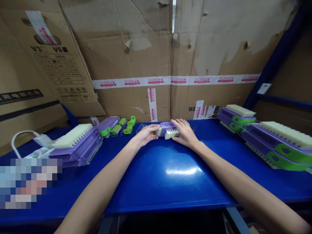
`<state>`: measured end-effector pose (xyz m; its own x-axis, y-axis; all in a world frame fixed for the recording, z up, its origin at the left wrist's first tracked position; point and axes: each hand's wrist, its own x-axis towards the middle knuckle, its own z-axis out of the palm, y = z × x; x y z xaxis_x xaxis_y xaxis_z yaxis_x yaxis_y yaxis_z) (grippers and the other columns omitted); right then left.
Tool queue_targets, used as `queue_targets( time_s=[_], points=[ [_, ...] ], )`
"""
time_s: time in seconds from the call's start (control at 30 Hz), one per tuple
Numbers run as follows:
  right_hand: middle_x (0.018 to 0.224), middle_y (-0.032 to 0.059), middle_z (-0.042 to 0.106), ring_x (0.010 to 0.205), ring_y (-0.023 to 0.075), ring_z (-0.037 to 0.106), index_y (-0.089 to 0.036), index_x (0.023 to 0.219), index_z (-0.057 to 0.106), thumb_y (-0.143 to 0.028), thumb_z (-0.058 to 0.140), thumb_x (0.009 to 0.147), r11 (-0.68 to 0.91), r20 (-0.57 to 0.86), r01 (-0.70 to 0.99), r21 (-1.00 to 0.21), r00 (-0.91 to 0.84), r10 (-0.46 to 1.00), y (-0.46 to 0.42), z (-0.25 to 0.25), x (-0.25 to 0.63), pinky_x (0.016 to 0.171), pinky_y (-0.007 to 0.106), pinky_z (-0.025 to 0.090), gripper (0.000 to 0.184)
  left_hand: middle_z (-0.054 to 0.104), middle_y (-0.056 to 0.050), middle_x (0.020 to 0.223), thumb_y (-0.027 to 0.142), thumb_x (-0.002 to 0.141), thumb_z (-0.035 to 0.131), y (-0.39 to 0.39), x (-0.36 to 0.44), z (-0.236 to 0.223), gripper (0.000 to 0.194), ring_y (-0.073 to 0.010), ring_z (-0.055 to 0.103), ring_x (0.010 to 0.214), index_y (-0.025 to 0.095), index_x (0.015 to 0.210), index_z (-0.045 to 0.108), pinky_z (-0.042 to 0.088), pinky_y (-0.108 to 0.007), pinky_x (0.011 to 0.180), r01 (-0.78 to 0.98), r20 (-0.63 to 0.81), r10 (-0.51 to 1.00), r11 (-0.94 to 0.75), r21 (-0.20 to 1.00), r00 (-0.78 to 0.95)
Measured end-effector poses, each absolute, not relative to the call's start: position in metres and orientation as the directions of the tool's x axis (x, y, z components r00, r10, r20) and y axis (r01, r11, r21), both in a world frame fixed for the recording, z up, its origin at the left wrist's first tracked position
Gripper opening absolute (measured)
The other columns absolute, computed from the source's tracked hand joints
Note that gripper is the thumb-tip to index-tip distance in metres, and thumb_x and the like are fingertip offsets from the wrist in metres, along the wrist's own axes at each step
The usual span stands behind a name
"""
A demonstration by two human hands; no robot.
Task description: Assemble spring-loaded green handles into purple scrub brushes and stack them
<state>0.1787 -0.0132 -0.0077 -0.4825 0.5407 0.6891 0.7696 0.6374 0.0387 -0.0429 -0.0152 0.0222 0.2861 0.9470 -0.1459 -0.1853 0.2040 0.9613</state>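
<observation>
Between my two hands is a purple brush [167, 125] with thick cream-white bristles along its near side. My left hand [148, 135] is closed on its left end, thumb and fingers at the pale tip. Over the right end lies my right hand [185, 134], fingers curled across the top and thumb at the bristles. My right palm and fingers hide that end of the brush. Just left of my left hand are a clear plastic box [141, 128] and bright green end pieces [129, 126]. Beyond my right hand, a thin dark tool [194, 127] lies partly hidden.
Stacked purple brushes [75, 146] stand at the left, near a white cable [20, 133]. More purple-and-green brushes [275, 138] are stacked at the right. A cardboard wall [136, 65] closes off the back of the blue table [156, 182]. Small screws [122, 130] lie by the green pieces.
</observation>
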Motion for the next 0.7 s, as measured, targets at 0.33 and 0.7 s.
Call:
queue_targets(
  time_s=[0.33,0.7],
  points=[
    [0.131,0.0159,0.053,0.119,0.0331,0.045,-0.013,0.142,0.031,-0.041,0.06,0.074,0.554,0.632,0.829,0.072,-0.468,0.618,-0.019,0.0,0.172,0.097,0.045,0.035,0.08,0.07,-0.013,0.095,0.061,0.07,0.066,-0.018,-0.041,0.021,0.059,-0.0196,0.066,0.075,0.016,0.108,0.062,0.049,-0.028,0.063,-0.027,-0.187,0.976,0.191,0.981,0.112],
    [0.131,0.0163,0.054,0.119,0.0335,0.044,-0.011,0.144,0.027,-0.04,0.06,0.074,0.508,0.627,0.861,0.002,-0.397,0.671,-0.02,0.002,0.168,0.095,0.045,0.035,0.083,0.07,-0.01,0.094,0.064,0.07,0.061,-0.021,-0.029,0.022,0.055,-0.0185,0.065,0.077,0.017,0.098,0.066,0.049,-0.027,0.061,0.023,-0.039,0.999,0.039,0.999,-0.019]
  ],
)
